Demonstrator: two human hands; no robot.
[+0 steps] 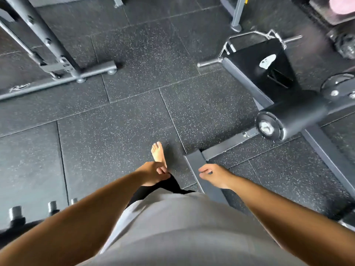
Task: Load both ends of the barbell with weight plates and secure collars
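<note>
I look straight down at a black speckled rubber floor (123, 120). My left hand (153, 172) hangs in front of my body with loosely curled fingers and holds nothing. My right hand (212, 174) hangs beside it, fingers relaxed and empty. A chrome bar (255, 33) with spring clips lies on the floor at the upper right, behind a black bench part. A blurred dark weight plate (345, 46) shows at the far right edge. No barbell sleeve is near either hand.
A grey rack base (57, 81) and upright stand at the upper left. A bench frame with a black roller pad (292, 116) fills the right side. Short storage pegs (16, 213) stick up at the lower left. My bare foot (158, 152) steps on the floor.
</note>
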